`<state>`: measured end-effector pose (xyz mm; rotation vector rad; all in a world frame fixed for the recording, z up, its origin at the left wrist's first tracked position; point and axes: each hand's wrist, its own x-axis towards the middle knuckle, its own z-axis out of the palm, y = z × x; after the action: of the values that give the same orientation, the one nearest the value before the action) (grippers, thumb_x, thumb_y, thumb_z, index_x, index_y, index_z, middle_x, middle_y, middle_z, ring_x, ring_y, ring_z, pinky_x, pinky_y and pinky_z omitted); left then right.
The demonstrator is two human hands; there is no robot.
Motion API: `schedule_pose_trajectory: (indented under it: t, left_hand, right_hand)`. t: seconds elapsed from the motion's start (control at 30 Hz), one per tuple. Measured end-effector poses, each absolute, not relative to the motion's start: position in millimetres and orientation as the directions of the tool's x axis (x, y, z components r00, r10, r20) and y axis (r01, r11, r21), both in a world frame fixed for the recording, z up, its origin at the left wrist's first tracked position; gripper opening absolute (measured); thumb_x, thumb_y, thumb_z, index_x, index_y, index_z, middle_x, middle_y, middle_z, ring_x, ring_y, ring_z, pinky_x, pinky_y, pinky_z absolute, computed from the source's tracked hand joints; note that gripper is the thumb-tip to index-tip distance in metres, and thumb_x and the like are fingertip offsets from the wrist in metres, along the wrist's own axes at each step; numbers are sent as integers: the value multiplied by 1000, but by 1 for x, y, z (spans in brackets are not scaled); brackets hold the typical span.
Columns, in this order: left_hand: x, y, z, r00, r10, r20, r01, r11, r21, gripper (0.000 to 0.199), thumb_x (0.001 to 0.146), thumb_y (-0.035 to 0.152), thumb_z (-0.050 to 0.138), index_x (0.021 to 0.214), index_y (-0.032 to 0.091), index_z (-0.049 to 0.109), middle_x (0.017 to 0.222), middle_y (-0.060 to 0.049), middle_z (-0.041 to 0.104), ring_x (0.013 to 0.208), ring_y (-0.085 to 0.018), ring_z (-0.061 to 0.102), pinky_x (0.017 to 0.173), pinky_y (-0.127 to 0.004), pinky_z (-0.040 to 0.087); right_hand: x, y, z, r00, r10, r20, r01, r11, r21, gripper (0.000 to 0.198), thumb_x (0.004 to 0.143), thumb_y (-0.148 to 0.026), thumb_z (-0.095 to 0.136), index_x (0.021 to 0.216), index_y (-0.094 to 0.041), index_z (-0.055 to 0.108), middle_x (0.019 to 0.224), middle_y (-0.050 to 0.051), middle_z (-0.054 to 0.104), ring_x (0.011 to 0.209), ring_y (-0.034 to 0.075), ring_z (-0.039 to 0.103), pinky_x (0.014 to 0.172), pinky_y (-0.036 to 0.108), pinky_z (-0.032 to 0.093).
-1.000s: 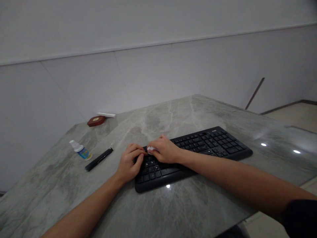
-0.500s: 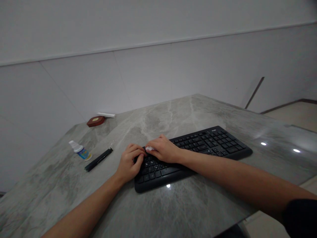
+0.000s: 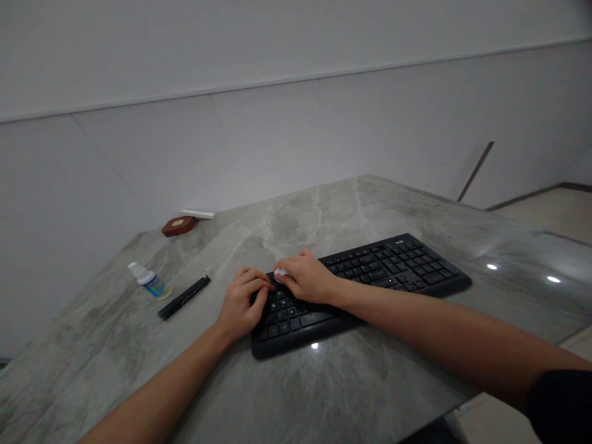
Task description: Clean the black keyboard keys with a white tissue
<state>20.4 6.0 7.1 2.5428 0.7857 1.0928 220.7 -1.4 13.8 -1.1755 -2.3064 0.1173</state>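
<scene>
A black keyboard (image 3: 407, 262) lies slantwise on the grey marbled table. My left hand (image 3: 243, 303) grips its left end, with the thumb at the near side and the fingers curled over the upper left corner. Pinched in my right hand (image 3: 308, 279) is a small white wad (image 3: 280, 272), perhaps tissue or cloth. That hand rests on the keyboard's left half, its fingertips close to my left fingers and its palm covering several keys. What lies under the right fingers is hidden.
Left of my hands, a black pen-shaped tool (image 3: 184, 298) lies near a small spray bottle (image 3: 152, 282) with a blue label. Farther back, a reddish-brown case (image 3: 178, 226) and a flat white strip (image 3: 198, 214) sit by the wall (image 3: 277, 135). The table edge runs along the right.
My right fingers have shifted very slightly to the right and up with the white wad, opening a small gap to the left fingers. My left hand and the keyboard stay put.
</scene>
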Motion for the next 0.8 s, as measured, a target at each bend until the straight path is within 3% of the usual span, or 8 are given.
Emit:
schedule_pose_trajectory:
  t: [0.13, 0.43, 0.63, 0.8]
  left_hand:
    - [20, 6, 7, 543, 587, 600, 409, -809, 422, 24, 90, 15, 49, 79, 17, 69, 87, -6, 64, 88, -21, 56, 82, -38, 44]
    - [19, 7, 6, 551, 587, 594, 413, -810, 417, 23, 91, 15, 49, 80, 17, 69, 87, -6, 63, 87, -21, 55, 82, -38, 43]
    - [19, 7, 6, 550, 583, 598, 405, -813, 419, 23, 91, 14, 49, 80, 17, 68, 87, -6, 63, 88, -21, 55, 82, -39, 43]
    - [20, 7, 6, 559, 581, 592, 401, -814, 420, 22, 91, 15, 49, 81, 18, 69, 87, -6, 64, 89, -22, 55, 82, -39, 44]
  right_hand:
    - [221, -1, 14, -412, 798, 439, 753, 570, -329, 16, 95, -25, 50, 93, -17, 64, 88, 5, 72, 81, 18, 62, 76, 33, 30]
    - [223, -1, 16, -553, 736, 390, 670, 671, -317, 11, 90, -21, 54, 88, -17, 64, 84, 3, 72, 78, 17, 63, 76, 32, 31]
    - [221, -1, 14, -444, 789, 424, 752, 586, -302, 17, 92, -23, 50, 86, -16, 65, 80, 5, 71, 76, 18, 62, 75, 33, 29]
    - [222, -1, 14, -527, 737, 423, 685, 663, -302, 16, 94, -24, 49, 92, -17, 63, 88, 4, 72, 80, 17, 61, 77, 32, 28]
